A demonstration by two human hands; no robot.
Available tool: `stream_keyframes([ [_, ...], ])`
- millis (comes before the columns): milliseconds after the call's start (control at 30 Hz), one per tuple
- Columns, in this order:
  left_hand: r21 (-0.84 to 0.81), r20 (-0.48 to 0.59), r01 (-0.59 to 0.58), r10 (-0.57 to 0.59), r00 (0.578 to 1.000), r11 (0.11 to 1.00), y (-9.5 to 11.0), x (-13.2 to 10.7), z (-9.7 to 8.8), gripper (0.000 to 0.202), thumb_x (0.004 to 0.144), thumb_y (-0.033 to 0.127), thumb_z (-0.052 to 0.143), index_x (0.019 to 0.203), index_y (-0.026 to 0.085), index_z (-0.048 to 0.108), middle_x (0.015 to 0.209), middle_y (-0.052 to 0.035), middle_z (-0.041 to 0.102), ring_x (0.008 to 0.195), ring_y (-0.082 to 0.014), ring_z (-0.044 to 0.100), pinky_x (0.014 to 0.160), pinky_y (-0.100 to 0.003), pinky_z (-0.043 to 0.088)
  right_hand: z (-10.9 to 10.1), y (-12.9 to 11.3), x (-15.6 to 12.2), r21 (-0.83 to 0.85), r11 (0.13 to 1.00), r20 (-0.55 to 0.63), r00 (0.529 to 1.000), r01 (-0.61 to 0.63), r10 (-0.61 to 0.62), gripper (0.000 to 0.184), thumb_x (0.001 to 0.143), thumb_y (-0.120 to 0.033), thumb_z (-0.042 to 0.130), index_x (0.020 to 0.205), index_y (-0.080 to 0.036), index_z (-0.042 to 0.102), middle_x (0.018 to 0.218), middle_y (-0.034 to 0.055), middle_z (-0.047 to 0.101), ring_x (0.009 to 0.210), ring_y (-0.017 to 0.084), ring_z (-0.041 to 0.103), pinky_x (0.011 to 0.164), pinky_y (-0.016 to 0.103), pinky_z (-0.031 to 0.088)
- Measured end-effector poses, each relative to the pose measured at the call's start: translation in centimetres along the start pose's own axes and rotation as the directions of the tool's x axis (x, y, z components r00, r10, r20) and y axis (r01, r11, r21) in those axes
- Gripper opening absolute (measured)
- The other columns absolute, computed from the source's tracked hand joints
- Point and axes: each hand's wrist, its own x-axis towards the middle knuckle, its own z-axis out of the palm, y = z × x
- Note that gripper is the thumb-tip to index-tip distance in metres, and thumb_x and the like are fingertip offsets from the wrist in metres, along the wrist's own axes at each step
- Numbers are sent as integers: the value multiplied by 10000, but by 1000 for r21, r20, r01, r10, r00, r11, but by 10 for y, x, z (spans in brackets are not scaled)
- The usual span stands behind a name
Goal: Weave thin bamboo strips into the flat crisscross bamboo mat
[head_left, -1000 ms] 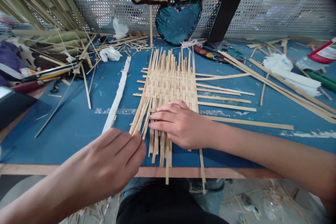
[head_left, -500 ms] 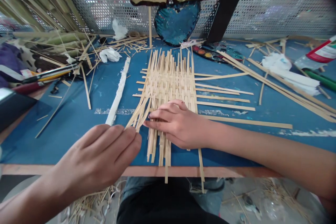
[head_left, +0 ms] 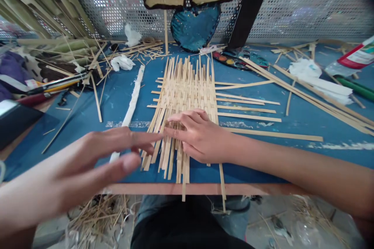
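Note:
A partly woven bamboo mat lies on the blue tabletop, its strips fanning out at the near end and jutting out at the right side. My right hand rests palm down on the mat's near part, fingers stretched out across the strips. Over the loose strips at the near left, my left hand hovers with its index finger extended and thumb apart, holding nothing. Its index fingertip comes close to my right fingers; whether they touch I cannot tell.
A white strip lies left of the mat. Long bamboo strips, crumpled tissue and a bottle are at right. Behind stand a phone, a paint palette and a blue heart-shaped piece.
My left hand has let go of the bundled strips at the near left and opened, shifting left. Those strips now lie spread on the table. My right hand stays on the mat.

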Motion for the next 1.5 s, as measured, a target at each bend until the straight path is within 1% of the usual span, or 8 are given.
stream_keyframes([
  [167, -375, 309, 229, -112, 944, 898, -30, 45, 13, 445, 1035, 410, 477, 1430, 240, 592, 849, -17, 748, 701, -157, 666, 635, -257, 536, 0, 0, 0, -12, 999, 9, 999, 44, -44, 523, 1009, -237, 406, 1512, -153, 522, 1486, 179, 504, 1314, 333, 428, 1076, 521, 285],
  [367, -318, 222, 178, -109, 969, 931, -40, 59, 32, 422, 983, 421, 532, 1348, 217, 583, 722, 36, 606, 645, -145, 588, 578, -243, 457, -1, -2, 1, 15, 1000, 37, 999, -4, 4, 521, 1027, -261, 382, 1523, -173, 514, 1512, 195, 490, 1349, 356, 428, 1088, 563, 284],
  [567, 10, 147, 95, -95, 985, 995, -32, 55, 34, 329, 998, 349, 510, 1291, 217, 579, 706, 44, 578, 595, -148, 561, 563, -258, 404, -4, 0, 1, 57, 998, 54, 998, -15, 12, 518, 1034, -273, 373, 1516, -158, 522, 1522, 209, 494, 1344, 369, 444, 1082, 594, 291],
  [767, 290, 81, -115, 96, 992, 950, -30, 68, 38, 281, 1014, 310, 445, 1219, 169, 577, 1007, -73, 681, 853, -225, 685, 758, -332, 495, 1, -3, 0, 116, 992, 8, 999, -49, 48, 501, 1030, -268, 405, 1489, -127, 550, 1509, 219, 517, 1354, 360, 464, 1112, 590, 280],
  [967, 284, 33, -181, 179, 983, 942, -42, 74, 44, 279, 1055, 385, 440, 1187, 166, 553, 1054, -81, 664, 872, -205, 678, 776, -319, 515, -48, 8, 6, 417, 890, 44, 982, -183, 182, 321, 1030, -323, 483, 1222, -221, 719, 1256, 88, 708, 1139, 247, 626, 1022, 441, 404],
  [1167, 329, -97, -134, 175, 980, 935, -47, 69, 55, 229, 1048, 411, 486, 991, 195, 536, 959, -48, 621, 783, -185, 632, 721, -318, 490, -90, 55, -73, 61, 844, 287, 819, -534, 497, 241, 978, -459, 600, 1015, -262, 733, 1007, 79, 736, 857, 249, 670, 737, 397, 462],
  [1300, 305, -90, -152, 188, 978, 940, -49, 70, 55, 244, 1047, 409, 483, 951, 193, 544, 924, -36, 603, 725, -167, 594, 672, -305, 461, -75, 56, -125, 57, 836, 179, 829, -546, 529, 303, 1021, -499, 528, 1067, -251, 694, 1109, 116, 693, 986, 282, 681, 833, 433, 515],
  [1500, 278, -81, -138, 166, 983, 951, -48, 68, 52, 283, 1057, 447, 479, 1001, 183, 567, 954, -54, 615, 757, -185, 609, 678, -312, 457, -58, 45, -125, 94, 840, 78, 845, -534, 528, 347, 1066, -483, 422, 934, -238, 629, 959, 88, 651, 914, 264, 642, 825, 432, 492],
])
